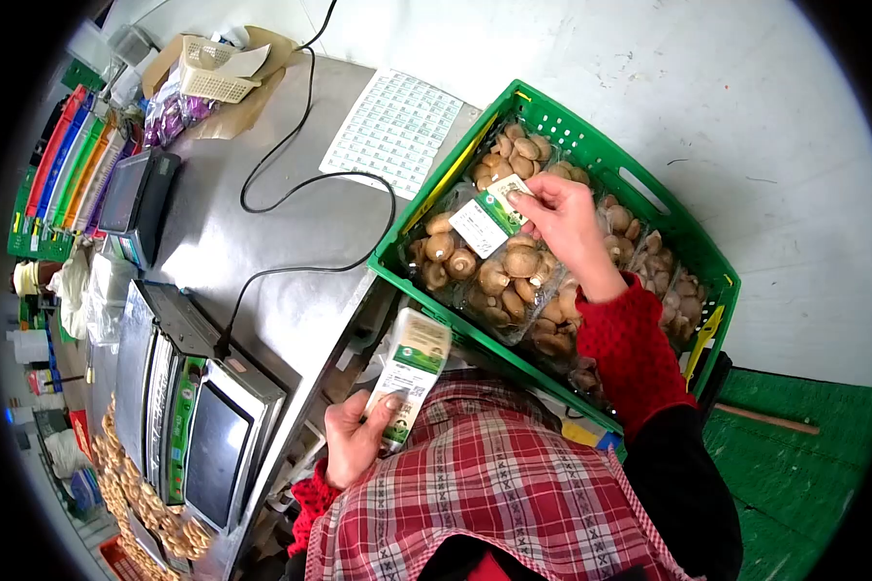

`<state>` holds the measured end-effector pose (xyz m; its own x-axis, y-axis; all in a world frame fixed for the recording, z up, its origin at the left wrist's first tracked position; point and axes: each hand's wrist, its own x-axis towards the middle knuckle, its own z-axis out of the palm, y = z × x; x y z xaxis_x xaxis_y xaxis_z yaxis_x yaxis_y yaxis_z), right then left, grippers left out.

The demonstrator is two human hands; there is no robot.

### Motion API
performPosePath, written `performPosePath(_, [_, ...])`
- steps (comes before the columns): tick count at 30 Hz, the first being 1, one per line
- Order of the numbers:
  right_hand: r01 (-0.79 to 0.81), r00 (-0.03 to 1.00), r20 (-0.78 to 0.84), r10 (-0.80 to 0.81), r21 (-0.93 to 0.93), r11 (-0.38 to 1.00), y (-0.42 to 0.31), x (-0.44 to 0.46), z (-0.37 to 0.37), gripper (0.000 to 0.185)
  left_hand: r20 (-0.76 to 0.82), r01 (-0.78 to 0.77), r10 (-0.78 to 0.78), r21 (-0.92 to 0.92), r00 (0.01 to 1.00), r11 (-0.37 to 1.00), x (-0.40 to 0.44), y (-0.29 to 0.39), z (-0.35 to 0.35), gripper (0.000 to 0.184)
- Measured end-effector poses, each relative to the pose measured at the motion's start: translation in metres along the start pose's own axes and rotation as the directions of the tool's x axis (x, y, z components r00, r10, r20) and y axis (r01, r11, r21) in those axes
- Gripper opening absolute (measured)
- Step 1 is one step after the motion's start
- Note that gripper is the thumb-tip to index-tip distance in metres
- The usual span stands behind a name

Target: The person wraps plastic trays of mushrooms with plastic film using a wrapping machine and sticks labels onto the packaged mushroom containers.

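Note:
My right hand (pixel 564 221) pinches one green-and-white label (pixel 490 217) by its upper corner, over clear packs of brown mushrooms (pixel 521 266). Whether the label touches the pack beneath it, I cannot tell. The packs lie in a green plastic crate (pixel 436 310) with yellow handles. Lower down, in front of my checked apron, my left hand (pixel 357 436) is closed on a strip of similar labels (pixel 415 373), its thumb pressed on the printed face. The left fingers behind the strip are partly hidden.
A steel table (pixel 271 232) stands left of the crate, with a sheet of small printed labels (pixel 392 131) and a looping black cable (pixel 305 179). A weighing scale with a dark screen (pixel 215 447) sits at its near end. A white basket (pixel 215 73) is at the far end.

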<state>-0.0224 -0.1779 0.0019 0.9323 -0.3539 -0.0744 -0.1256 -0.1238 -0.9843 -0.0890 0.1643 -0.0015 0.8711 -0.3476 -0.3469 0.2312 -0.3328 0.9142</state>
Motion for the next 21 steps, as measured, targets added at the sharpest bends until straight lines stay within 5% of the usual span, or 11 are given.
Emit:
performPosePath(3, [-0.142, 0.973, 0.173, 0.153, -0.074, 0.987, 0.050, 0.011, 0.019, 0.023, -0.009, -0.058, 0.058, -0.033, 0.998, 0.998, -0.002, 0.010, 0.005, 0.025])
performPosePath(4, [-0.006, 0.983, 0.179, 0.045, -0.212, 0.977, 0.091, 0.021, 0.031, 0.036, -0.002, -0.081, 0.081, -0.022, 0.997, 0.996, -0.001, 0.015, 0.005, 0.023])
performPosePath(5, [0.148, 0.989, 0.074, -0.129, -0.449, 0.881, 0.095, 0.021, 0.040, 0.043, -0.005, -0.080, 0.080, -0.017, 0.997, 0.997, -0.001, 0.016, 0.006, 0.023])
performPosePath(8, [0.052, 0.998, 0.024, -0.056, -0.815, 0.577, 0.087, 0.023, 0.045, 0.058, -0.005, -0.181, 0.181, 0.000, 0.983, 0.983, 0.003, 0.025, -0.001, 0.020])
performPosePath(11, [-0.017, 0.996, -0.055, -0.077, -0.905, 0.426, 0.083, 0.023, 0.046, 0.072, -0.007, -0.277, 0.279, 0.091, 0.960, 0.956, 0.012, 0.023, -0.006, 0.019])
performPosePath(13, [0.371, 0.929, 0.281, -0.242, -0.694, 0.617, 0.099, 0.021, 0.058, 0.069, 0.041, -0.191, 0.187, 0.141, 0.982, 0.971, 0.017, 0.022, -0.012, 0.017])
performPosePath(14, [0.289, 0.949, 0.310, -0.051, -0.801, 0.524, 0.094, 0.026, 0.058, 0.062, 0.037, -0.201, 0.199, 0.059, 0.979, 0.978, 0.018, 0.021, -0.009, 0.017])
performPosePath(15, [0.287, 0.951, 0.304, -0.058, -0.798, 0.530, 0.089, 0.024, 0.055, 0.062, 0.032, -0.220, 0.221, -0.023, 0.975, 0.975, 0.021, 0.022, -0.007, 0.016])
performPosePath(17, [0.135, 0.933, 0.354, -0.064, -0.180, 0.974, 0.054, 0.009, 0.043, 0.052, 0.043, -0.253, 0.253, -0.007, 0.967, 0.967, 0.025, 0.025, -0.005, 0.016])
performPosePath(19, [0.072, 0.871, 0.455, -0.186, 0.257, 0.964, 0.018, -0.026, 0.049, 0.032, 0.094, -0.184, 0.184, -0.009, 0.978, 0.983, 0.029, 0.025, 0.000, 0.016])
performPosePath(21, [-0.020, 0.823, 0.559, -0.103, 0.209, 0.978, 0.006, -0.048, 0.051, 0.026, 0.152, -0.238, 0.234, 0.005, 0.960, 0.971, 0.034, 0.016, 0.001, 0.019])
